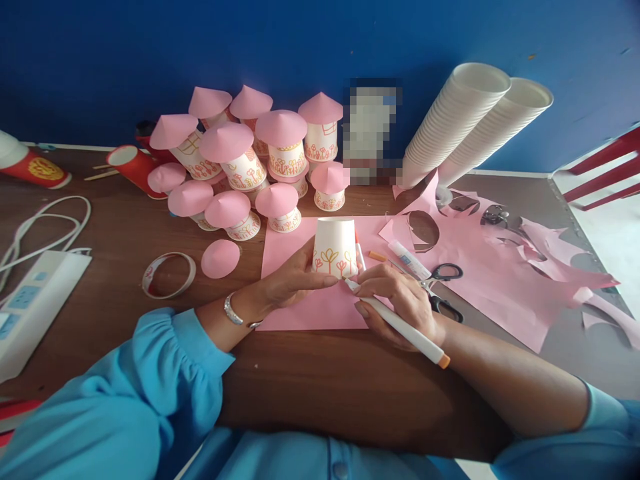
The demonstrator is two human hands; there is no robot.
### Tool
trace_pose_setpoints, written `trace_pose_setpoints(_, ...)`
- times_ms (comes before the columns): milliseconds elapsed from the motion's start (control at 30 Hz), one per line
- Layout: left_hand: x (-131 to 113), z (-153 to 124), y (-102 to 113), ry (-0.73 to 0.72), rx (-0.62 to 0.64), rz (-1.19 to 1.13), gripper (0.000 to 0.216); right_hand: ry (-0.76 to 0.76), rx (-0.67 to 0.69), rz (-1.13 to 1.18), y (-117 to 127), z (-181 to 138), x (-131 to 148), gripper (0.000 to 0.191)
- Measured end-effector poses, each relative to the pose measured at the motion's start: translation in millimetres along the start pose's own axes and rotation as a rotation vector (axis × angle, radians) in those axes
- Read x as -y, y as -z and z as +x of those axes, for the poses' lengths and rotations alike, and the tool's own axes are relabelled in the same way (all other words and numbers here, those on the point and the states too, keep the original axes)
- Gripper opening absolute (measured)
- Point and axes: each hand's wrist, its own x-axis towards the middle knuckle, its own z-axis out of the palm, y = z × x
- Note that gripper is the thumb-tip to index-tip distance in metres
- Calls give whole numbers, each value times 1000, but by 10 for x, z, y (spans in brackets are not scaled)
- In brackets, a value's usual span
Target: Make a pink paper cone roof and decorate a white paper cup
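A white paper cup point(334, 241) is turned upside down in my left hand point(295, 275), whose fingers wrap round its left side and lower edge. Orange and red flowers and stems are drawn on the cup's lower part. My right hand point(400, 303) grips a white marker point(407, 333) with an orange end, its tip close to the cup's lower rim; whether it touches I cannot tell. Beneath both hands lies a pink sheet of paper point(285, 307). An orange marker cap point(377, 256) and a red-and-white marker point(359, 255) lie beside the cup.
Several decorated cups with pink cone roofs point(227, 141) stand at the back. Scissors point(445, 303), a glue stick point(409, 260) and cut pink paper point(490, 287) lie right. Tall cup stacks point(457, 123) lean on the wall. A tape roll point(169, 275) and power strip point(45, 300) sit left.
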Motion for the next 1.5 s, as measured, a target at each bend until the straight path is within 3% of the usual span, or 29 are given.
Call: trace_pose_setpoints(1500, 38, 1, 27, -4, 5, -9, 44, 7, -10, -47, -3, -1, -8, 21)
